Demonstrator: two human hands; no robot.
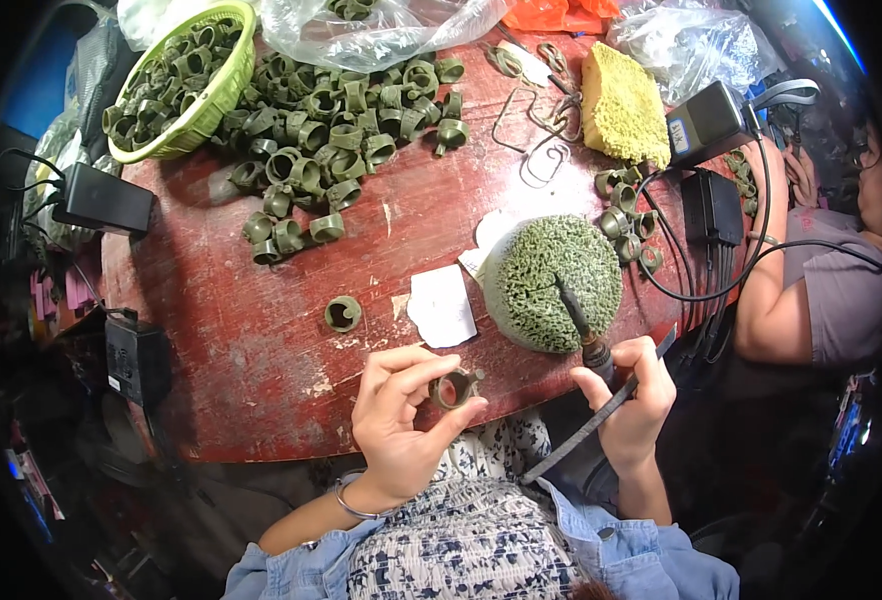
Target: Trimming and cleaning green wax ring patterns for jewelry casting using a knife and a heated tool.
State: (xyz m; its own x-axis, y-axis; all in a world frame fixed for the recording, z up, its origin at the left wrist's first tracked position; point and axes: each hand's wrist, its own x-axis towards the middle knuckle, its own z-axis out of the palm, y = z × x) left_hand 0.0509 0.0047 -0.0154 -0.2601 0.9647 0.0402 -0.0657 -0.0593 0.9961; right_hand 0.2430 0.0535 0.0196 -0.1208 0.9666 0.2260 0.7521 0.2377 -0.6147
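Between the thumb and fingers of my left hand (pixel 401 410) is a dark green ring (pixel 452 389) with a small knob on its side, held just off the table's front edge. My right hand (pixel 633 400) grips a soldering iron (pixel 580 318) by its handle. The iron's dark tip lies over a round, rough-topped green block (pixel 561 250); I cannot tell whether it touches. A grey, strap-like cord (pixel 576 440) slants past my right palm. One loose green ring (pixel 343 313) sits on the red table, left of a white paper piece (pixel 442 306).
Green rings (pixel 331 125) lie heaped at the back left beside a lime basket (pixel 244 75) full of more. A yellow sponge-like block (pixel 624 105), bent wires (pixel 536 130) and black adapters (pixel 711 208) with cables stand at the back right. Another person's arm (pixel 764 270) rests at right.
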